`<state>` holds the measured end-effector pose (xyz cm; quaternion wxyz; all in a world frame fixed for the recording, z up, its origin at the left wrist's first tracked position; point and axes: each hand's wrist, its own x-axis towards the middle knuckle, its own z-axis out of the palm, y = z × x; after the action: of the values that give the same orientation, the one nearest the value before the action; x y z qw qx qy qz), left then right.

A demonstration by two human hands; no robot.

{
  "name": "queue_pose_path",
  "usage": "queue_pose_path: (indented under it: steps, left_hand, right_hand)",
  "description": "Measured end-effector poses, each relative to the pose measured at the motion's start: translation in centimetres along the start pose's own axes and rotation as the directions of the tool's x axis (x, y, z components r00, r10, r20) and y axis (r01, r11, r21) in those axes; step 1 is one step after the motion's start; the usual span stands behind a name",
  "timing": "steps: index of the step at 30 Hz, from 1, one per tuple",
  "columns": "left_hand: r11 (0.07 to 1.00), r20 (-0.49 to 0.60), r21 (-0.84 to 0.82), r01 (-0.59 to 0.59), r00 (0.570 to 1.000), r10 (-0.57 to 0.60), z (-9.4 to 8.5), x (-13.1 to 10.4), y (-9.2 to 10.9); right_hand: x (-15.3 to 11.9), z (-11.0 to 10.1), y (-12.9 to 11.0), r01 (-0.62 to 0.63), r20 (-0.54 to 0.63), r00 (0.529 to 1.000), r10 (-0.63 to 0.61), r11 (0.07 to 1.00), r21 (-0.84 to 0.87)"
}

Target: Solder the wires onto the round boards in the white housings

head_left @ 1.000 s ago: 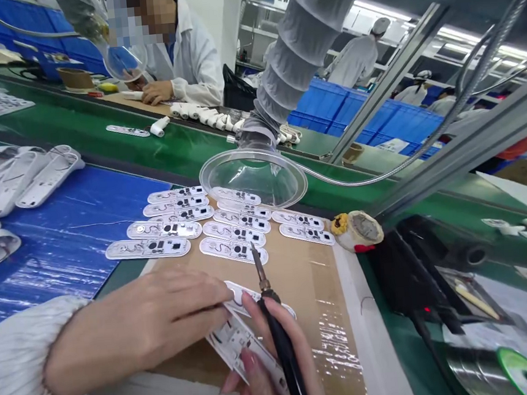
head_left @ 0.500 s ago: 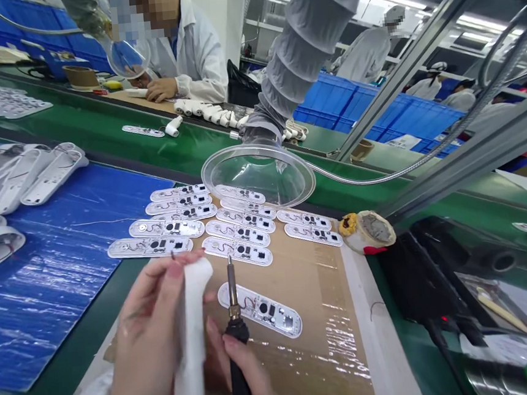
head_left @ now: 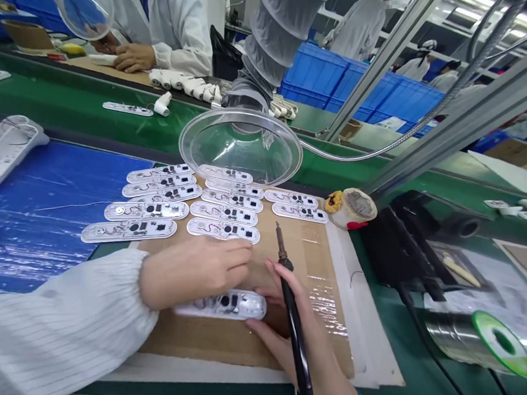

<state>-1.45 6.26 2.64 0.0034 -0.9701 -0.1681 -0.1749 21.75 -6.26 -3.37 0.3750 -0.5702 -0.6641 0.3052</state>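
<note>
My right hand (head_left: 297, 317) grips a soldering iron (head_left: 291, 299) with a black handle, its metal tip pointing up and away. Thumb and fingers of that same hand also touch the right end of a white, round-ended circuit board panel (head_left: 240, 304). My left hand (head_left: 200, 267) is over the left part of this panel, fingers bent and pressed together; whatever they hold is hidden beneath them. Just beyond my hands, several similar panels (head_left: 224, 229) with dark components and thin red wires lie in rows on the cardboard (head_left: 297, 262).
A clear extraction hood (head_left: 240, 144) hangs low over the rows. On the right are a pot with yellow sponge (head_left: 352, 207), a black device (head_left: 401, 241) and a solder wire spool (head_left: 479, 341). White housings (head_left: 5, 152) lie on blue sheeting at left. A co-worker's hand (head_left: 134, 57) is across the bench.
My left hand has moved right and over the near panel; the upright white housing no longer shows in it. My right hand, still holding the iron, has shifted right and now touches the panel.
</note>
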Motion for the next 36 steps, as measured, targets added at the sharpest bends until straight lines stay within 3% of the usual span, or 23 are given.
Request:
queue_pose_path:
  steps: [3,6,9,12,14,17,20,23,28,36]
  left_hand:
    - [0.996,0.011,0.006,-0.086,0.996,0.086,1.7,1.1,0.8]
    - [0.988,-0.062,-0.101,0.114,0.991,-0.121,2.5,0.3,2.7]
    - [0.914,-0.116,-0.253,0.318,0.928,-0.355,2.5,-1.0,4.9]
    - [0.851,-0.112,-0.339,0.401,0.881,-0.46,2.4,-1.7,6.1]
    - [0.832,-0.097,-0.353,0.429,0.867,-0.488,2.3,-1.7,6.3]
    - [0.817,-0.086,-0.348,0.46,0.852,-0.517,2.3,-1.5,6.3]
    - [0.813,-0.082,-0.334,0.478,0.844,-0.53,2.3,-1.3,6.3]
    - [0.818,-0.082,-0.319,0.479,0.845,-0.528,2.4,-1.4,6.4]
    - [0.829,-0.099,-0.289,0.478,0.847,-0.523,2.8,-1.4,6.3]
    - [0.83,-0.122,-0.288,0.478,0.841,-0.527,3.0,-1.2,6.3]
  right_hand:
    - [-0.2,0.7,-0.4,0.032,0.002,0.999,-0.032,0.994,0.101]
    - [-0.1,1.5,-0.5,0.045,-0.062,0.997,-0.038,0.992,0.121]
    - [0.3,2.1,-0.9,0.075,-0.096,0.993,-0.068,0.994,0.079]
    - [0.5,2.0,-1.6,0.101,-0.097,0.991,-0.095,0.993,0.061]
    - [0.3,1.2,-2.0,0.086,-0.16,0.984,-0.074,0.994,0.068]
    - [-0.6,-0.9,-2.1,0.071,-0.408,0.911,-0.054,0.997,0.027]
    - [-1.1,-2.8,-1.5,0.178,-0.571,0.812,-0.124,0.983,0.04]
    - [-1.0,-3.3,-0.7,0.229,-0.561,0.817,-0.132,0.968,0.106]
    - [-0.6,-2.5,-0.1,0.25,-0.524,0.833,-0.179,0.966,0.067]
    - [-0.8,-2.9,-0.3,0.216,-0.453,0.873,-0.178,0.976,0.034]
